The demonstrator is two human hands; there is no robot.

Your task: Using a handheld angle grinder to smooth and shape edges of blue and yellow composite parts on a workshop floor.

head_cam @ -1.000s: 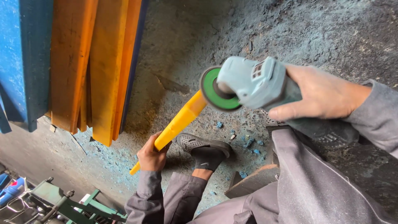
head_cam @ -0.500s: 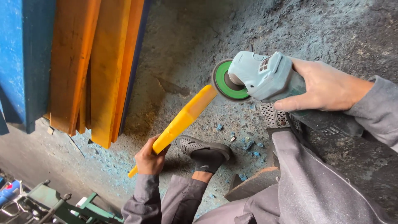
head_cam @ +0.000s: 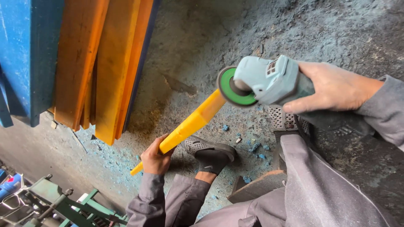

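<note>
Near: grey trouser leg [head_cam: 320, 185], a wood block [head_cam: 256, 189] under it, shoe [head_cam: 212, 153] on the dusty floor [head_cam: 336, 25]. Left hand [head_cam: 155, 159] has its fingers [head_cam: 162, 145] wrapped shut around the lower end of the yellow bar [head_cam: 191, 124], which slants up and right, held off the floor. Right hand [head_cam: 332, 88] is closed around the grinder [head_cam: 269, 82] body; the green disc [head_cam: 233, 87] meets the bar's upper end, well apart from the left fingers. Risks, as I judge them: the bar is braced by one hand only, so the disc could grab and kick it loose; the grinder is held single-handed; bare hands, with the shoe below the cut. Far: orange boards [head_cam: 113, 63] and blue panel [head_cam: 29, 54] leaning.
</note>
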